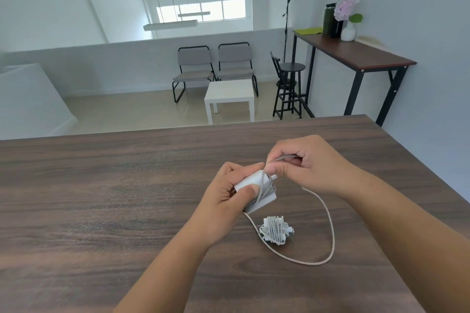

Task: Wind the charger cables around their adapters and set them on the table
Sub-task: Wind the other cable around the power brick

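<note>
**One charger wrapped, the second mid-wind**

Centre of the frame, both hands are over the dark wood table [101, 198]. The left hand [223, 195] grips a white adapter [250, 183], thumb laid across its near face and fingers curled behind it, holding it just above the tabletop. A few turns of pale cable [330, 223] already cross the adapter's right end.

Just right of it, the right hand [305, 162] pinches that same cable between thumb and curled fingers, a short grey stretch running from the pinch down to the adapter. The two hands sit close together, almost knuckle to knuckle.

From the adapter the loose cable drops to the table, sweeps down toward the lower middle of the frame, curves right in a wide loop and climbs back up to vanish under the right wrist. The loop lies flat on the wood.

Inside that loop, just below the held adapter, rests a second charger [276, 231], a small white block bundled tight in its own cord, sitting on the table and touched by neither hand. The loose cable passes right beside its left edge.

In the upper part of the frame: two grey chairs [216, 68], a low white side table [229, 95], a black stool [292, 84], and at upper right a tall desk [368, 54] carrying a vase of pink flowers [347, 20].
</note>
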